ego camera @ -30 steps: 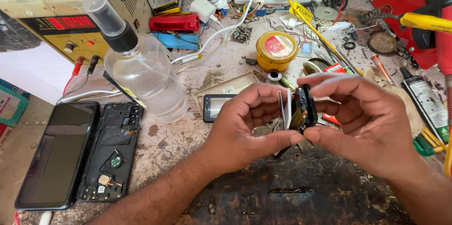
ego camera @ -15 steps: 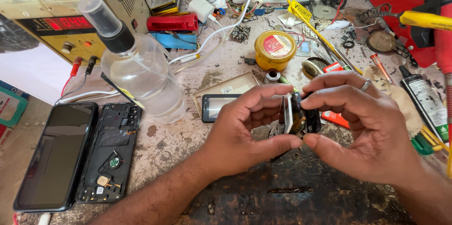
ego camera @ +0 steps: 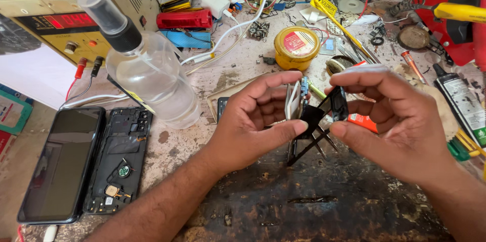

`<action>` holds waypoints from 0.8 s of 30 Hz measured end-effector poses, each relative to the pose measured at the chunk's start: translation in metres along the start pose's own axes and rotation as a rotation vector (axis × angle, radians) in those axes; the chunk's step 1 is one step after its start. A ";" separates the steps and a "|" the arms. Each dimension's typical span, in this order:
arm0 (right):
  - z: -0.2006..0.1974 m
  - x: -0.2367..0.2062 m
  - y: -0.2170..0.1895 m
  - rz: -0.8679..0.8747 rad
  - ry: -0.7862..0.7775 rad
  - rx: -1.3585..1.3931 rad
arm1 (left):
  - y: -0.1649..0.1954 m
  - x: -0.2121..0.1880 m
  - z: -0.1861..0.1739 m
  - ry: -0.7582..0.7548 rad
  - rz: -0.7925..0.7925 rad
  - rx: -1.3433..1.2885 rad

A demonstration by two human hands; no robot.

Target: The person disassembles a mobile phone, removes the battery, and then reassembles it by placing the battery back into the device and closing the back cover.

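My left hand [ego camera: 253, 120] pinches a small circuit board with a white part [ego camera: 296, 99], held upright between thumb and fingers. My right hand [ego camera: 390, 120] grips a small black component [ego camera: 338, 103] a short way to the right of it. A black flat piece [ego camera: 310, 119] spans the gap between the two parts. Both hands hover over a dark stained patch of the workbench [ego camera: 314, 206]. Under my hands, partly hidden, lie black tweezers [ego camera: 304, 148] and a small dark phone part [ego camera: 221, 108].
A black phone [ego camera: 58, 163] and its open frame [ego camera: 119, 158] lie at the left. A clear plastic bottle with a black cap [ego camera: 152, 77] stands behind them, in front of a power supply [ego camera: 66, 24]. Yellow tin [ego camera: 296, 47], cables, tools and a tube crowd the back and right.
My hands have drawn apart: the black component in my right hand has separated from the board in my left, and the black flat piece now shows between them.
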State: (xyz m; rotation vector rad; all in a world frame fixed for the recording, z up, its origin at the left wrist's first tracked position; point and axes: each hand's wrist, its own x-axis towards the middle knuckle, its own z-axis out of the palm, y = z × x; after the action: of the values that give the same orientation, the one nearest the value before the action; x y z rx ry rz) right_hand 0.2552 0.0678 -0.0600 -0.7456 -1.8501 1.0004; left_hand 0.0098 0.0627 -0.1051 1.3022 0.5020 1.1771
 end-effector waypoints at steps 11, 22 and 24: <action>-0.013 -0.002 0.000 0.056 0.134 -0.034 | -0.002 0.009 -0.004 0.068 0.101 -0.116; -0.025 -0.003 0.002 -0.037 0.162 0.108 | 0.010 0.013 -0.017 0.162 0.217 -0.316; -0.027 -0.002 0.002 -0.027 0.152 0.237 | 0.014 0.012 -0.019 0.162 0.226 -0.355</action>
State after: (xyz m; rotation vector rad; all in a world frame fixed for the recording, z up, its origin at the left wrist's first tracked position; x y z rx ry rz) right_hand 0.2807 0.0762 -0.0549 -0.6342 -1.5751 1.0919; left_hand -0.0070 0.0801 -0.0937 0.9793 0.2483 1.4929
